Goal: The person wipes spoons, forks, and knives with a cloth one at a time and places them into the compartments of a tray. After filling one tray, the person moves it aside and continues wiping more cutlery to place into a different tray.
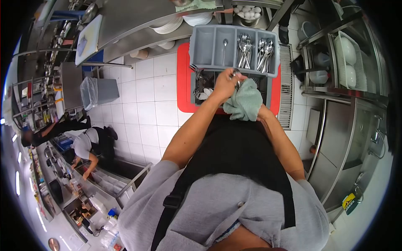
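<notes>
1. While we stand over the grey cutlery tray (209, 44), our left hand (225, 83) pinches a piece of cutlery (235, 75) at its near edge, fingers pressed together on the metal.
2. At four o'clock from it, our right hand (263, 112) is mostly hidden under the green cloth (245, 101); we cannot tell its grip.
3. Spoons (265, 49) lie sorted in compartments at twelve o'clock, likely kept apart by type.
</notes>
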Motion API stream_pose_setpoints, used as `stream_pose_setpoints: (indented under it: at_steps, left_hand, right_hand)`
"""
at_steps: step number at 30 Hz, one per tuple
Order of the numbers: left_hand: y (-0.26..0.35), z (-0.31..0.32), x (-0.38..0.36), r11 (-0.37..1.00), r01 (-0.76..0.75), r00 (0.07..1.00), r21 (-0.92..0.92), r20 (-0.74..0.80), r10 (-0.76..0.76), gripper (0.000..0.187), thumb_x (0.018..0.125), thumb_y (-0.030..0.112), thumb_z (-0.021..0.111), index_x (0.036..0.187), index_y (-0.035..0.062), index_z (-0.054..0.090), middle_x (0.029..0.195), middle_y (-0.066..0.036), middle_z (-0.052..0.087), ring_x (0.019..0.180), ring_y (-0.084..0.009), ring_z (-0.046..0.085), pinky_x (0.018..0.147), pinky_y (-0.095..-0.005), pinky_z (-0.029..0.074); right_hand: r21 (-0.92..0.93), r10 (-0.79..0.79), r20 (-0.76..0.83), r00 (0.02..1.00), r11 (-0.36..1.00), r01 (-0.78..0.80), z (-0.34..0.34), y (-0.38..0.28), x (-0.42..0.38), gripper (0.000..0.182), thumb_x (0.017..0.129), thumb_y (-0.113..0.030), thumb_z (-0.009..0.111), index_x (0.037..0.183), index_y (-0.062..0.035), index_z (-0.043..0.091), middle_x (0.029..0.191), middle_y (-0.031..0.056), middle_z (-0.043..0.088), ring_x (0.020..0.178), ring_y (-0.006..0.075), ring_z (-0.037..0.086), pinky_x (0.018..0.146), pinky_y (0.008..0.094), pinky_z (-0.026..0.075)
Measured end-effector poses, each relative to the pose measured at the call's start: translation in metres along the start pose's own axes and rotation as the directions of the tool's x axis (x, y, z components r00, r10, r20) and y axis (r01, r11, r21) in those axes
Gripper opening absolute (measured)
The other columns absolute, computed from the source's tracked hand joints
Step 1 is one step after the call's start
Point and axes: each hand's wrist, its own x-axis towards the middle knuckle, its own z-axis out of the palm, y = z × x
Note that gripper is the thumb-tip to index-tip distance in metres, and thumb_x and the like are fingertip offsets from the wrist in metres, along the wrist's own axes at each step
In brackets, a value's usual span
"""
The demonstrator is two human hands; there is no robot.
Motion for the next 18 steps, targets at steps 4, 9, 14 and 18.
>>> stream_pose_setpoints:
  at_steps: [4,9,14,18]
  left_hand:
    - [-0.007,0.005,0.005,0.973,0.025,0.992,-0.229,-0.115,-0.053,0.025,0.102,0.014,0.055,0.119,-0.0046,0.054,0.11,-0.018,0.066,0.09,-0.0182,0.064,0.084,-0.0323,0.052]
    - [-0.067,-0.005,0.003,0.963,0.201,0.975,0.183,-0.135,-0.177,0.029,0.103,0.021,0.053,0.114,-0.0042,0.06,0.106,-0.013,0.066,0.085,-0.017,0.062,0.077,-0.0323,0.051]
    - [-0.047,-0.017,0.018,0.937,0.232,0.922,-0.26,-0.247,-0.297,0.023,0.104,0.02,0.049,0.106,-0.0009,0.058,0.086,-0.008,0.065,0.075,-0.0171,0.063,0.07,-0.0343,0.054]
    - [-0.05,-0.059,0.065,0.951,0.28,0.919,-0.127,-0.25,-0.304,0.017,0.102,0.019,0.049,0.104,0.0033,0.055,0.072,-0.005,0.055,0.066,-0.0181,0.061,0.059,-0.032,0.053]
  right_hand:
    - [0.087,0.023,-0.008,1.0,0.996,-0.022,-0.007,0.006,0.004,0.033,0.099,-0.031,0.059,0.119,-0.0056,0.051,0.1,0.0114,0.064,0.081,0.0292,0.071,0.061,0.0416,0.06]
    - [-0.106,-0.062,-0.233,0.971,0.994,0.038,-0.024,0.028,0.036,0.029,0.1,-0.028,0.057,0.119,-0.0066,0.052,0.098,0.0118,0.063,0.083,0.0271,0.068,0.062,0.0396,0.059]
    - [-0.738,-0.185,0.142,0.973,0.635,0.228,-0.032,0.056,0.017,0.027,0.098,-0.022,0.057,0.12,-0.0073,0.058,0.117,0.0059,0.062,0.103,0.0212,0.062,0.09,0.034,0.052]
    - [-0.575,-0.046,0.101,0.994,0.813,0.096,-0.034,0.072,0.0,0.045,0.093,-0.018,0.067,0.134,-0.0067,0.052,0.129,0.0057,0.058,0.118,0.0188,0.056,0.097,0.0355,0.05]
